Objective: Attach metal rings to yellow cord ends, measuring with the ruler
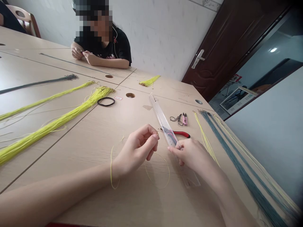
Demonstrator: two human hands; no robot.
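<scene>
On the pale wooden work table (78, 164), the left hand (136, 149) is closed in a fingertip pinch on a small metal hook (157, 131), just beside a clear plastic ruler (161, 117), while the right hand (189, 154) grips the ruler's lower end. Thin yellow line (156, 172) falls in a slack loop below the hands and seems to run from the hook. A pinch this close to the hook steadies it well, and keeping the line slack stops it from dragging the hook off the ruler's edge.
</scene>
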